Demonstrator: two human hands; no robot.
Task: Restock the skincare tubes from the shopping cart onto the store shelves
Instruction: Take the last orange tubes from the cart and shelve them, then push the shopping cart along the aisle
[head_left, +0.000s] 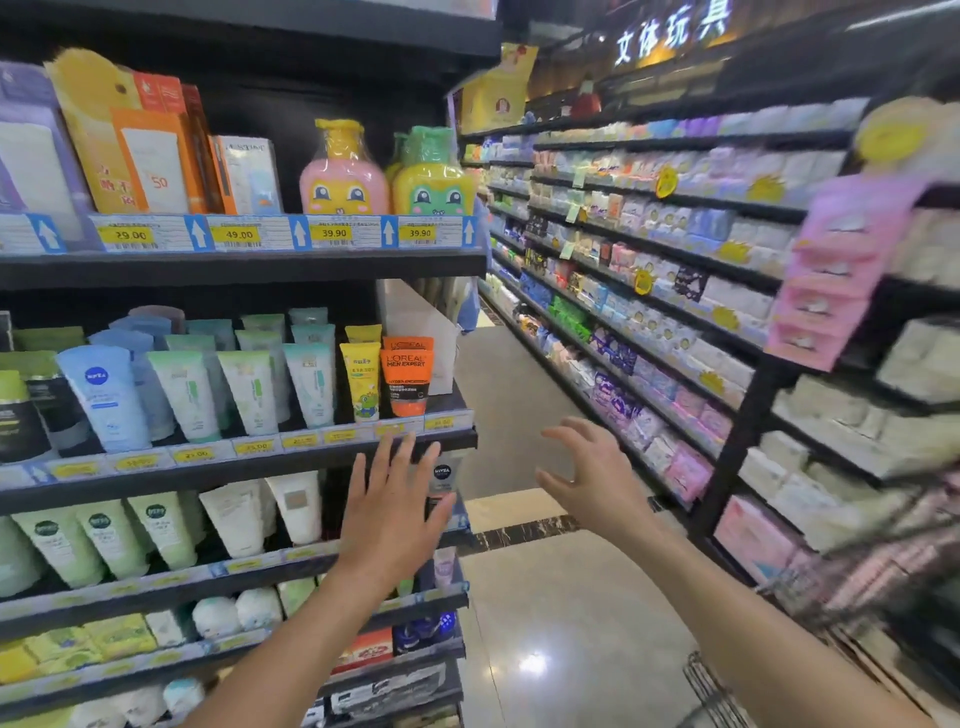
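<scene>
Both hands are empty: my left hand (389, 512) flat, fingers straight, before the shelf edge (260, 462); my right hand (592, 478) spread loosely over the aisle. Shelved tubes stand on end, crimped ends up: an orange L'OREAL MEN EXPERT tube (410, 376) and a blue NIVEA tube (106, 397). Price tags (333, 233) above read 39.90.

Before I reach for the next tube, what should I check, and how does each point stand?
1. Left hand free: ok, fingers straight, holding nothing.
2. Right hand free: ok, fingers spread, holding nothing.
3. Orange L'Oreal tube upright at the row's end: ok.
4. Grey Nivea tube seated properly: cannot tell, the left hand partly covers it.
5. Stock left in the shopping cart: cannot tell, only a wire corner shows at the bottom edge.
</scene>
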